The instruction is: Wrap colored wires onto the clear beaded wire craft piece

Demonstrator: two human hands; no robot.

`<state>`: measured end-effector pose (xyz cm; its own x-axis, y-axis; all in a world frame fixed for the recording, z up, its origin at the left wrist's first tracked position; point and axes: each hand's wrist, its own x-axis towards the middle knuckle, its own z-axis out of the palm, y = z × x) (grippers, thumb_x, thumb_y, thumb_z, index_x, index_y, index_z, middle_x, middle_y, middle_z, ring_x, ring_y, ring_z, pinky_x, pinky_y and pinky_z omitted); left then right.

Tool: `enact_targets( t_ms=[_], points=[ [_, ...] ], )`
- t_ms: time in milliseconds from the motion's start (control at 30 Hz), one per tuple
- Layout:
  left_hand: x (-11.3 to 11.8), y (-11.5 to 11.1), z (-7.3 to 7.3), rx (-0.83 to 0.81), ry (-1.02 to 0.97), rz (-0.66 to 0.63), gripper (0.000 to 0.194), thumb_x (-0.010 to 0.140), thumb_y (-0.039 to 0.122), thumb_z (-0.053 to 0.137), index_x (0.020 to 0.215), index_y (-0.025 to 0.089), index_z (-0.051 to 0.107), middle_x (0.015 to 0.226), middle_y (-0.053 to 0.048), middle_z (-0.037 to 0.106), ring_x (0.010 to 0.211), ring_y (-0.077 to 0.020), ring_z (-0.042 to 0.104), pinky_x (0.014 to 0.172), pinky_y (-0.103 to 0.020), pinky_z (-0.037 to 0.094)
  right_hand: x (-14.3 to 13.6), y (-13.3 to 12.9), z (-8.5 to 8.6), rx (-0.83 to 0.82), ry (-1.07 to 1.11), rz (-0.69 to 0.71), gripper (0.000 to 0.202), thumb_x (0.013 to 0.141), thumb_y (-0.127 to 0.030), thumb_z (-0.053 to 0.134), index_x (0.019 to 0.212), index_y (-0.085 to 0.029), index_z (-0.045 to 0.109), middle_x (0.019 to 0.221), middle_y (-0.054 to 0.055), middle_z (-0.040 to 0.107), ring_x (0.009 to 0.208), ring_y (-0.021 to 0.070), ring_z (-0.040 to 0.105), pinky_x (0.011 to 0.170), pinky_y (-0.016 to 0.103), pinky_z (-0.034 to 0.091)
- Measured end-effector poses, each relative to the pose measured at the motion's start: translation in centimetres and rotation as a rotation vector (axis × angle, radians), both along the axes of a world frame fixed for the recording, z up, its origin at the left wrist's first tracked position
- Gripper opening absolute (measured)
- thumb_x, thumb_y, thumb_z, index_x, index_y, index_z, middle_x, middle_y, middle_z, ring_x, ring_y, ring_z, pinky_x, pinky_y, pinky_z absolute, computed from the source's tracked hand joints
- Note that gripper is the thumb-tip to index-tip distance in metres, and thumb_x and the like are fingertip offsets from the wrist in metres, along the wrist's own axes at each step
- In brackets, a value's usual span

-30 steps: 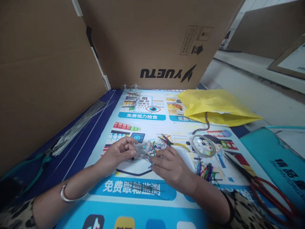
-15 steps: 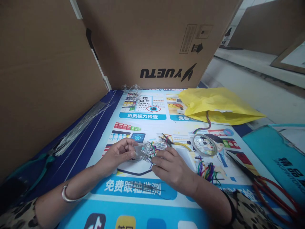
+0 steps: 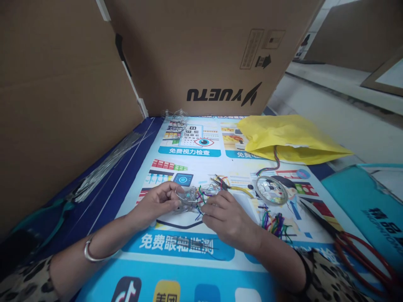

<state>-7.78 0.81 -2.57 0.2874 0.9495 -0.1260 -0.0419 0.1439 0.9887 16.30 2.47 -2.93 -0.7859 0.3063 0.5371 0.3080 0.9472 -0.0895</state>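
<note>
A tangled wire piece (image 3: pixel 192 199) with clear beads and bits of coloured thread lies between my two hands, low over the printed sheet. My left hand (image 3: pixel 162 200) pinches its left end between thumb and forefinger. From the right, my right hand (image 3: pixel 228 216) has its fingers bent and closed at the piece's other side; the fingertips partly hide what they grip. Just beyond the right fingers lie pliers (image 3: pixel 234 188) with yellow handles. A bundle of coloured threads (image 3: pixel 275 224) rests right of my right hand, below a round clear dish (image 3: pixel 271 191) holding small beads.
Red-handled scissors (image 3: pixel 352 247) lie at the right, beside a teal case (image 3: pixel 362 201). A yellow bag (image 3: pixel 292 136) with a braided cord sits at the back right. Teal-handled pliers (image 3: pixel 61 209) and thin wires (image 3: pixel 108 165) lie left. Cardboard walls (image 3: pixel 201 50) enclose the back and left.
Both hands stay almost in place, still on the wire piece, with only small finger movements. The whole view has shifted slightly.
</note>
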Motion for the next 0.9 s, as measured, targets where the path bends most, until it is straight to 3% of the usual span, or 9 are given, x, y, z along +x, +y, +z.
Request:
enact_targets(
  t_ms=[333,500,667,767,900],
  points=[
    [0.2,0.1,0.3,0.034,0.04,0.06,0.019,0.079,0.028,0.064,0.094,0.018,0.057,0.061,0.004,0.055,0.058,-0.0101,0.048,0.06,-0.024,0.038,0.2,-0.2,0.4,-0.025,0.209,-0.008,0.016,0.08,-0.005,0.053,0.082,-0.019,0.062,0.093,0.003,0.068,0.096,0.0203,0.054,0.083,0.039,0.042],
    [0.2,0.2,0.4,0.03,-0.014,0.093,0.016,0.082,0.029,0.062,0.092,0.019,0.055,0.058,0.004,0.056,0.057,-0.0098,0.05,0.062,-0.024,0.039,0.0,-0.1,0.4,-0.132,0.31,-0.156,0.033,0.077,-0.002,0.05,0.103,-0.019,0.059,0.103,0.01,0.056,0.101,0.0231,0.053,0.087,0.044,0.046],
    [0.0,0.4,0.2,-0.014,-0.103,0.11,0.02,0.082,0.031,0.062,0.096,0.02,0.053,0.064,0.003,0.057,0.061,-0.0104,0.052,0.062,-0.023,0.039,-0.1,0.4,-0.2,-0.283,0.261,-0.329,0.051,0.076,-0.011,0.056,0.125,-0.016,0.045,0.126,0.016,0.045,0.119,0.0292,0.041,0.099,0.051,0.038],
    [0.1,0.4,0.2,0.002,-0.047,0.159,0.02,0.081,0.032,0.063,0.095,0.02,0.055,0.072,0.001,0.06,0.068,-0.0118,0.055,0.065,-0.024,0.041,-0.1,0.8,-0.8,-0.344,0.192,-0.396,0.056,0.075,-0.009,0.054,0.129,-0.018,0.041,0.125,0.014,0.05,0.119,0.0287,0.043,0.1,0.051,0.038],
    [0.4,0.6,0.2,0.078,0.132,0.189,0.015,0.079,0.029,0.064,0.087,0.018,0.057,0.08,-0.001,0.058,0.073,-0.0135,0.053,0.067,-0.024,0.041,0.2,1.2,-1.6,-0.394,0.16,-0.429,0.048,0.076,-0.009,0.051,0.122,-0.021,0.046,0.115,0.011,0.06,0.106,0.0274,0.055,0.087,0.047,0.047]
  ],
)
